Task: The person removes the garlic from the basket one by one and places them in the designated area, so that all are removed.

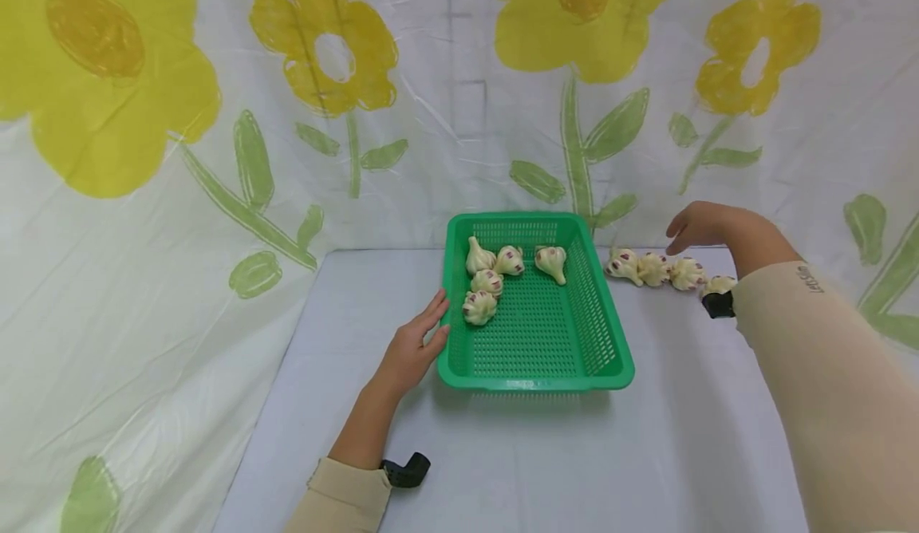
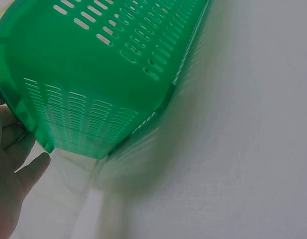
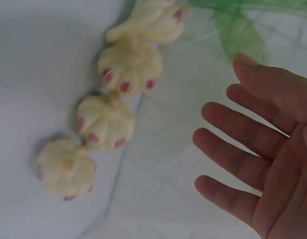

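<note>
A green plastic basket [image 1: 531,383] stands on the table with several garlic bulbs [image 1: 479,307] inside, most along its left side. My left hand [image 1: 414,347] rests its fingertips at the basket's left rim, fingers fairly straight; in the left wrist view the fingers [image 2: 33,174] lie beside the rim. To the right of the basket, several more garlic bulbs [image 1: 687,274] form a row on the table. Above this row hovers my right hand [image 1: 702,224], holding nothing. The right wrist view shows its fingers [image 3: 238,124] spread and apart from the bulbs [image 3: 106,122].
A white cloth [image 1: 345,437] covers the table. Behind its back edge hangs a white sheet [image 1: 431,118] painted with yellow flowers. The basket's back rim is close to that sheet. Each wrist carries a black camera mount [image 1: 408,471].
</note>
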`<state>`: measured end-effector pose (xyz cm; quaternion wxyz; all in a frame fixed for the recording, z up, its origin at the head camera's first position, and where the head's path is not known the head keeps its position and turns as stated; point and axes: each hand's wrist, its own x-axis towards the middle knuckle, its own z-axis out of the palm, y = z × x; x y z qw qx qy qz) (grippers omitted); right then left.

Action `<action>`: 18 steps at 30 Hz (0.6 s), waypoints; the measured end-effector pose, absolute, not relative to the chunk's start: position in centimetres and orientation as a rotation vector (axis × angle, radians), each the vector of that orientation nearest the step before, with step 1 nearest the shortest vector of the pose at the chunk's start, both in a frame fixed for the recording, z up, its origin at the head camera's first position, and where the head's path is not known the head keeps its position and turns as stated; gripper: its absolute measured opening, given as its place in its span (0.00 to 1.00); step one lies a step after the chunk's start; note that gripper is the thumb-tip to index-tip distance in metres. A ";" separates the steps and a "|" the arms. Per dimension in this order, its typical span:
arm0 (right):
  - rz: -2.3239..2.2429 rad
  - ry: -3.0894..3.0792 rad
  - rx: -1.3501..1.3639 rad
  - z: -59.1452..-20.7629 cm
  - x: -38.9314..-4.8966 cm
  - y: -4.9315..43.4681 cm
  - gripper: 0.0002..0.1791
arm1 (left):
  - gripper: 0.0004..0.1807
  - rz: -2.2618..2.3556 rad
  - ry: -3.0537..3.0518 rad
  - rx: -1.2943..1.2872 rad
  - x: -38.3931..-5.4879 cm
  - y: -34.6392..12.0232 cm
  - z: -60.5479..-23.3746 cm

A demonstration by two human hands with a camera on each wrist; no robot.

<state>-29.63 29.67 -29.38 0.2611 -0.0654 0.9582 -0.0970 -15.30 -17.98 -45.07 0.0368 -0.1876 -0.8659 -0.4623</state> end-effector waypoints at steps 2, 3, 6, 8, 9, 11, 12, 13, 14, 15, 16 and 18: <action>-0.233 2.612 -0.262 -29.1 -30.1 27.6 0.31 | 0.28 -1.419 -2.660 -0.575 -15.3 -18.0 -45.1; -0.226 2.618 -0.298 -29.0 -30.4 26.7 0.29 | 0.28 -1.422 -2.660 -0.574 -15.4 -18.0 -45.1; -0.218 2.636 -0.398 -28.8 -30.7 23.9 0.27 | 0.29 -1.426 -2.664 -0.569 -15.4 -18.0 -45.1; -0.229 2.644 -0.462 -28.8 -30.9 22.3 0.27 | 0.29 -1.428 -2.662 -0.566 -15.4 -18.0 -45.1; -0.244 2.645 -0.492 -28.8 -30.9 21.6 0.27 | 0.28 -1.431 -2.657 -0.570 -15.4 -18.0 -45.2; -0.270 2.639 -0.539 -28.9 -31.0 20.3 0.27 | 0.28 -1.437 -2.659 -0.562 -15.4 -18.0 -45.2; -0.285 2.635 -0.554 -29.0 -31.1 19.6 0.28 | 0.28 -1.440 -2.657 -0.562 -15.4 -18.0 -45.2; -0.306 2.631 -0.568 -29.0 -31.1 19.0 0.28 | 0.28 -1.442 -2.656 -0.561 -15.4 -18.0 -45.2; -0.328 2.624 -0.582 -29.1 -31.2 18.5 0.29 | 0.28 -1.445 -2.653 -0.561 -15.4 -18.0 -45.2; -0.351 2.617 -0.591 -29.2 -31.2 17.9 0.29 | 0.28 -1.445 -2.650 -0.566 -15.4 -18.0 -45.2; -0.367 2.611 -0.602 -29.3 -31.2 17.4 0.30 | 0.28 -1.448 -2.649 -0.563 -15.4 -18.0 -45.2; -0.409 2.594 -0.623 -29.7 -31.3 16.5 0.31 | 0.28 -1.449 -2.642 -0.572 -15.4 -18.0 -45.2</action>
